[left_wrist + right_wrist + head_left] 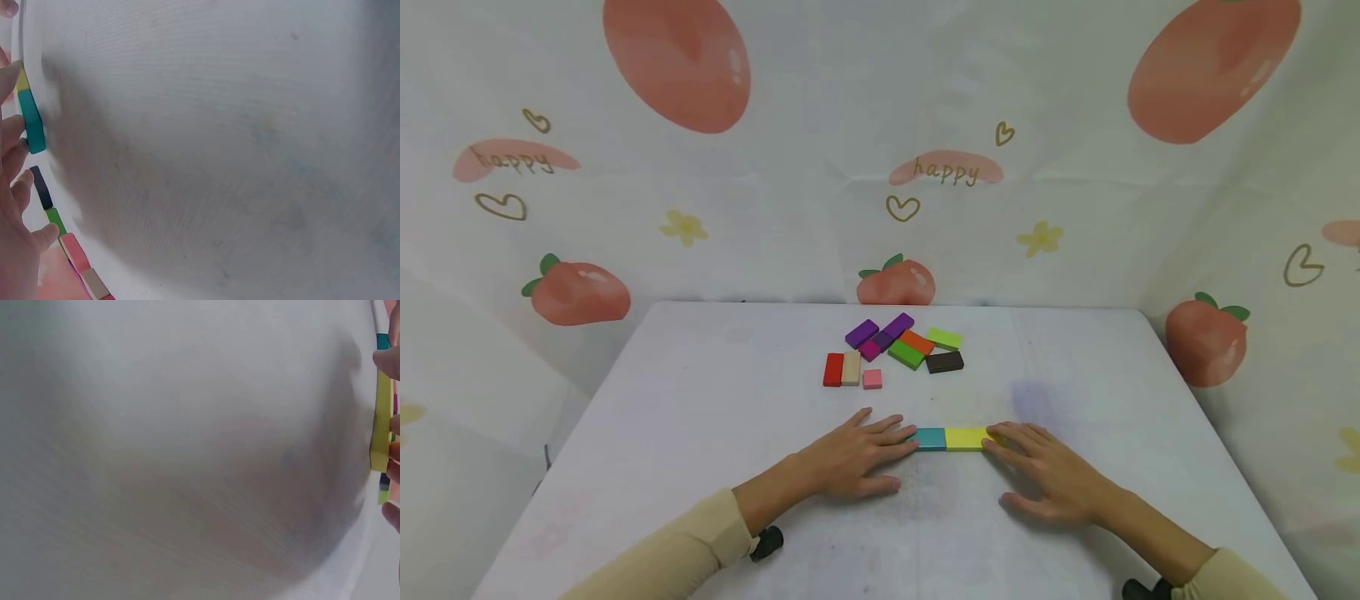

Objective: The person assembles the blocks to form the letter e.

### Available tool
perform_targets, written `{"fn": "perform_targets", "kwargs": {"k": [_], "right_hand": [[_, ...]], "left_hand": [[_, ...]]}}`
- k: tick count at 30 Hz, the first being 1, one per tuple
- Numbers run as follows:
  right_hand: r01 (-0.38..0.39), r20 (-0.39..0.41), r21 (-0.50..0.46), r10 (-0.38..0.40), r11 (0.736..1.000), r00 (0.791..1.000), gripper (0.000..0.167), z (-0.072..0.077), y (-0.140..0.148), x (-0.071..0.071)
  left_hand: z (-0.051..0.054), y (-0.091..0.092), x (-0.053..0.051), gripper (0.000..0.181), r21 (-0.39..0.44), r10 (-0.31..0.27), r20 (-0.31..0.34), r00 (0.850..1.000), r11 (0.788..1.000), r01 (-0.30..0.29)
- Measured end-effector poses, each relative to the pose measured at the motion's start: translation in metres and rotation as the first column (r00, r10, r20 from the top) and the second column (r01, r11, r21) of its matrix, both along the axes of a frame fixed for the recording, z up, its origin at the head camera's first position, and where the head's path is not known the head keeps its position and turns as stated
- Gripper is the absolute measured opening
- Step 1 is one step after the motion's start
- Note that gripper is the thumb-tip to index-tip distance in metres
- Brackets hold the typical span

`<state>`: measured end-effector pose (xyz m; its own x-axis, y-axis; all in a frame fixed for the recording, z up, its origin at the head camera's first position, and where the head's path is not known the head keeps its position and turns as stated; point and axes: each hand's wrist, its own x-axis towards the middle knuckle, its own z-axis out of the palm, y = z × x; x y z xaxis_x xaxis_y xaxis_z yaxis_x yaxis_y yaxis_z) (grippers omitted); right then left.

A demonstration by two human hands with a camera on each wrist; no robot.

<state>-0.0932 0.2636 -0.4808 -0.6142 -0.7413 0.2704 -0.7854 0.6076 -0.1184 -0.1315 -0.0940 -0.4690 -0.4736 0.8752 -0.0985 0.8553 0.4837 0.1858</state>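
In the head view a teal block (931,439) and a yellow block (964,439) lie end to end on the table. My left hand (859,460), fingers spread and nearly straight, touches the teal block's left end. My right hand (1051,473) rests its extended fingertips on the yellow block's right end, partly covering it. The left wrist view shows the teal block (32,122) beside my left fingers, with part of the yellow block (22,80) past it. In the right wrist view the yellow block (380,419) stretches along my right fingers.
Farther back on the table (700,392) lies a loose group: purple blocks (862,334), a green block (906,354), an orange block (917,342), a lime block (944,338), a black block (944,362), a red block (833,370), a beige block (851,368) and a pink block (872,379).
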Motion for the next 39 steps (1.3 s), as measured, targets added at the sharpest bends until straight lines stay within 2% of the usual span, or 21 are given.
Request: {"fn": "perform_targets", "kwargs": {"k": [17, 39], "right_hand": [[0.012, 0.004, 0.020, -0.012, 1.000, 1.000, 0.065, 0.0021, -0.0008, 0.0015], [-0.023, -0.009, 0.001, 0.023, 1.000, 1.000, 0.066, 0.0048, -0.0027, -0.0012]], "left_hand": [[0.0015, 0.0004, 0.0016, 0.065, -0.010, 0.009, -0.012, 1.000, 1.000, -0.009], [0.0088, -0.0011, 0.0027, 0.064, -0.012, 0.013, -0.031, 0.999, 1.000, -0.014]]}}
